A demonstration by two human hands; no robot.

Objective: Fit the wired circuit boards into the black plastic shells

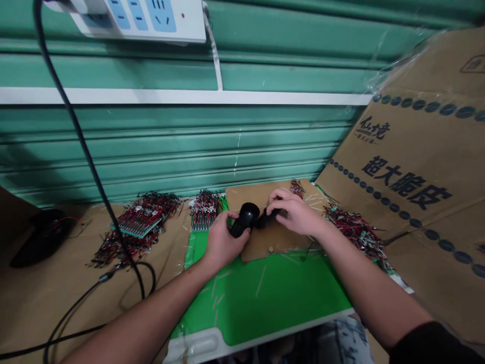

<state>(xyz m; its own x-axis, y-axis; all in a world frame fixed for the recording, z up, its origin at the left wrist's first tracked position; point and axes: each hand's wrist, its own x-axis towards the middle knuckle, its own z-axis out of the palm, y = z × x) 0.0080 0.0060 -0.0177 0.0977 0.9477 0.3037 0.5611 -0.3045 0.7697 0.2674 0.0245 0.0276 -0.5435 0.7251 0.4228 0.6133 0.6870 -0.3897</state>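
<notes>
Evidently the left hand (226,238) grips the black device (246,219) over the cardboard (267,245); at its three o'clock, the right hand (294,212) pinches a small black part (264,219). Bracing the device should help.

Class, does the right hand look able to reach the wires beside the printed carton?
Probably yes: nothing visible blocks the wires, though the right hand is occupied with a black part.
</notes>
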